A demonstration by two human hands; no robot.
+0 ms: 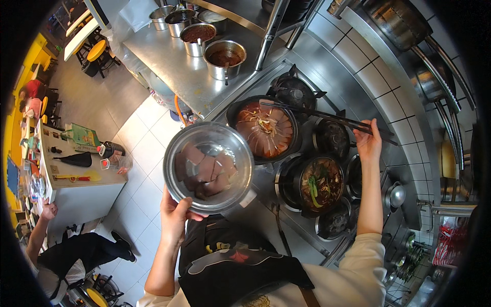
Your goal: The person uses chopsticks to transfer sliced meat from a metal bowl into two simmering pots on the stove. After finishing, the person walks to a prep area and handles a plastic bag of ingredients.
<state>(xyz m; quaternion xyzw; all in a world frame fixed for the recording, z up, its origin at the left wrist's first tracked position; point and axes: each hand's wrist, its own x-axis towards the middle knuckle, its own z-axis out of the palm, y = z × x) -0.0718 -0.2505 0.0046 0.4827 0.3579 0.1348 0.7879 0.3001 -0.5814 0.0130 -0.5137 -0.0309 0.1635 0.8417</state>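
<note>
L hand (174,217) grips steel bowl (208,166) w/ dark slabs by its lower rim, held above floor left of stove. Pan (266,130) of broth at centre. R hand (368,143) holds chopsticks (327,116), tips over pan.

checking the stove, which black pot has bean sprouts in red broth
The big black pot nearest the steel counter, under the chopstick tips. The smaller pot holds dark food with greens; the other burners hold none.
</note>
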